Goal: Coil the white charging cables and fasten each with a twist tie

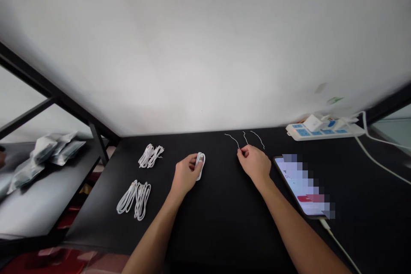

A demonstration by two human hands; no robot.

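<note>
While the left hand closes around a coiled white rubbery cable, the right hand pinches three thin, bent wires above the matte black worktop.

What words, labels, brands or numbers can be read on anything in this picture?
Nothing here can be read.
Phone: the screen is pixelated, so unreadable.
Power strip: blue markings, too small to read.
Packets: too blurred to show any text.
</note>
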